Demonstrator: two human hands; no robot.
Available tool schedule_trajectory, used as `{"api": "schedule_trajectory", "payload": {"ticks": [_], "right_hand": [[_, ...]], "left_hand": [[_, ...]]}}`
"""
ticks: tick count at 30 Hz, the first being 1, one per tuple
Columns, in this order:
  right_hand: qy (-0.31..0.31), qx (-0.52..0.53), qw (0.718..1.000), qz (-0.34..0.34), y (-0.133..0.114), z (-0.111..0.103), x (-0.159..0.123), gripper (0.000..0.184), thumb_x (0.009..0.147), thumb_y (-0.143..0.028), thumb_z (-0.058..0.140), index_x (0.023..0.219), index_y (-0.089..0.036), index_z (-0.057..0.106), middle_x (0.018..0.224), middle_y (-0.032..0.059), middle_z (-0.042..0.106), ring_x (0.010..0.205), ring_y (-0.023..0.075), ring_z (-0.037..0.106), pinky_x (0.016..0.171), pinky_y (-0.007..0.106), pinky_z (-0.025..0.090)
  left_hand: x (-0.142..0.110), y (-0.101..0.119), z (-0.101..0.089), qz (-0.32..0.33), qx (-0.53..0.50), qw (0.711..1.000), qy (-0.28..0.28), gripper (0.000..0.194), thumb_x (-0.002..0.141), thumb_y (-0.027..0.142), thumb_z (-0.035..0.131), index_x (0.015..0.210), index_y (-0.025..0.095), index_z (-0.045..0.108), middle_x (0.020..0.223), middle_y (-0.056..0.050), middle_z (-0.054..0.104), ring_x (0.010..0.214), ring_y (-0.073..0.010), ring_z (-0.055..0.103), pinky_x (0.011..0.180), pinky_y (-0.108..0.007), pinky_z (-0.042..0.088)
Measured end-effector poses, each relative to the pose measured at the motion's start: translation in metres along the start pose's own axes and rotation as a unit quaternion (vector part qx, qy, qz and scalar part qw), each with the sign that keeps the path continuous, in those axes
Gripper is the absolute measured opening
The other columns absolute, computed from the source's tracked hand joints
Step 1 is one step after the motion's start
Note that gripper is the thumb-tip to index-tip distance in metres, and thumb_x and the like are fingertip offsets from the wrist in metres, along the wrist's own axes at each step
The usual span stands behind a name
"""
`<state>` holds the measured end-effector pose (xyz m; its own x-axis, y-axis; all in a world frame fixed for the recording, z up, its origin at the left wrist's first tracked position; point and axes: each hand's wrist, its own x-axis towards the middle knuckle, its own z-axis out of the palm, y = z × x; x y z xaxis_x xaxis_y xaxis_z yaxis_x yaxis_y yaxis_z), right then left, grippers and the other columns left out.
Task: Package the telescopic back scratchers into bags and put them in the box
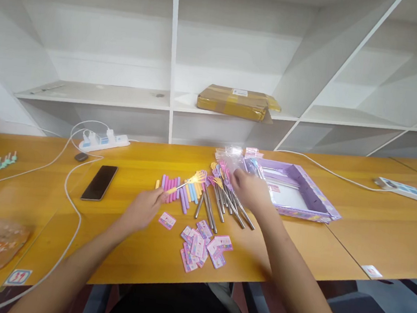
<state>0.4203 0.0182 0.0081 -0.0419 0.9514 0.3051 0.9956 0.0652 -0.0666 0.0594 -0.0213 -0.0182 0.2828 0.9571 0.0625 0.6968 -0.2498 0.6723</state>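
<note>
My left hand [145, 208] is closed round the yellow handle of a back scratcher [187, 180], its hand-shaped yellow head pointing right and away from me. My right hand [249, 187] is at the clear plastic bags [232, 157], fingers pinched at their near edge. Below it, metal back scratcher rods [208, 209] with pink, purple and yellow hand-shaped heads lie in a pile. Pink, purple, yellow and blue handle sleeves [170, 185] lie in rows left of the pile. Printed cards [198, 246] are scattered nearest me, with a single card [167, 220] apart.
A purple display box [312, 191] sits right of my right hand, with some packed pieces inside. To the left are a phone [99, 182], a white power strip [104, 142] and loose cables. A taped cardboard box [237, 103] rests on the shelf behind.
</note>
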Motion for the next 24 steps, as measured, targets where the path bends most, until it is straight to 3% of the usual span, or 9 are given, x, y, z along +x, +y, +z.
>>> {"api": "schedule_trajectory", "payload": {"ticks": [4,8,11,16,20,24], "right_hand": [[-0.038,-0.041,0.992,0.114,0.023,0.029,0.030,0.038,0.109,-0.040,0.043,0.115,-0.012,0.068,0.120,0.0204,0.070,0.098,0.0301,0.070,0.079,0.037,0.044],[-0.031,-0.036,0.989,0.138,0.036,0.062,0.028,0.053,0.103,-0.051,0.053,0.126,-0.004,0.064,0.127,0.0273,0.064,0.116,0.0370,0.065,0.095,0.043,0.048],[-0.005,-0.039,0.992,0.117,0.041,0.073,0.024,0.047,0.100,-0.044,0.056,0.123,-0.004,0.066,0.125,0.0277,0.064,0.122,0.0394,0.061,0.100,0.045,0.047],[0.011,-0.010,0.992,0.129,0.047,0.078,0.023,0.036,0.097,-0.027,0.051,0.122,-0.007,0.068,0.115,0.0227,0.071,0.111,0.0351,0.064,0.090,0.042,0.048],[0.060,0.023,0.984,0.164,0.059,0.083,0.023,0.034,0.095,-0.021,0.048,0.119,-0.012,0.071,0.109,0.0177,0.074,0.090,0.0277,0.066,0.078,0.037,0.046],[0.149,0.064,0.976,0.148,0.065,0.084,0.024,0.029,0.095,-0.025,0.051,0.110,-0.016,0.073,0.100,0.0139,0.073,0.080,0.0244,0.062,0.075,0.035,0.047]], "left_hand": [[0.028,-0.011,0.024,-0.029,-0.213,0.974,-0.063,0.052,0.100,0.070,0.043,0.084,0.022,0.056,0.064,0.004,0.046,0.056,-0.0150,0.042,0.056,-0.027,0.034],[0.031,-0.030,0.040,-0.028,-0.250,0.965,-0.081,0.052,0.098,0.072,0.044,0.088,0.022,0.053,0.065,0.006,0.044,0.054,-0.0128,0.037,0.054,-0.025,0.032],[0.025,-0.042,0.038,-0.022,-0.244,0.967,-0.063,0.046,0.104,0.065,0.044,0.097,0.021,0.056,0.070,0.005,0.044,0.059,-0.0127,0.039,0.056,-0.025,0.032],[0.021,-0.054,0.034,-0.051,-0.246,0.968,0.002,0.042,0.107,0.056,0.045,0.134,0.024,0.050,0.072,0.006,0.049,0.056,-0.0129,0.040,0.053,-0.025,0.032],[0.019,-0.052,0.041,-0.067,-0.299,0.952,0.021,0.039,0.109,0.052,0.043,0.138,0.026,0.040,0.079,0.006,0.049,0.052,-0.0107,0.035,0.051,-0.024,0.031],[0.015,-0.045,0.045,-0.035,-0.297,0.953,0.044,0.036,0.109,0.047,0.045,0.138,0.028,0.036,0.085,0.005,0.053,0.056,-0.0104,0.038,0.056,-0.024,0.037]]}}
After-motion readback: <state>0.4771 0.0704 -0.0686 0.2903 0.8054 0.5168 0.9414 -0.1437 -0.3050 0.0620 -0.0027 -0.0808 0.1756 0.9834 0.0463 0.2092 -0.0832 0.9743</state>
